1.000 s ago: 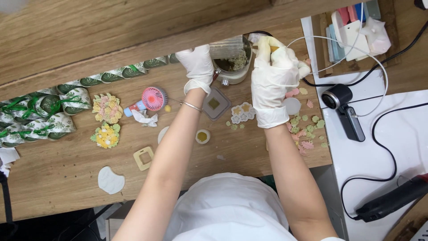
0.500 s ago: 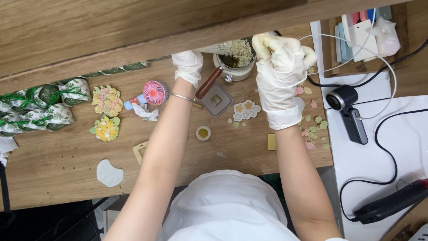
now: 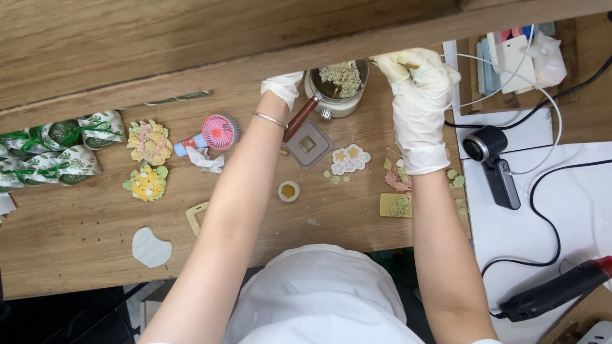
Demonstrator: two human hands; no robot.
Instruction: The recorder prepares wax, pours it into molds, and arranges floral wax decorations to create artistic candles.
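A small white pot (image 3: 336, 102) of pale green crumbly bits stands at the back of the wooden table (image 3: 83, 255). Its reddish wooden handle (image 3: 299, 119) points toward me. My left hand (image 3: 282, 87), in a white glove, is curled against the pot's left side, just above the handle. My right hand (image 3: 417, 95), also gloved, hovers at the pot's right rim. Its fingertips are bunched on a small pale yellow piece.
Below the pot lie a square grey mould (image 3: 308, 144), a white flower-shaped mould (image 3: 349, 159), a small round tin (image 3: 289, 190), a yellow card (image 3: 395, 205) and scattered coloured bits. Left: pink mini fan (image 3: 220, 132), flower clusters (image 3: 148, 141), green wrapped bundles (image 3: 57, 153). Right: webcam (image 3: 491, 159), cables.
The view has tilted, so everything sits lower in the frame. My right hand has moved from over the pot to its right rim, uncovering the crumbly contents. My left hand stays by the pot.
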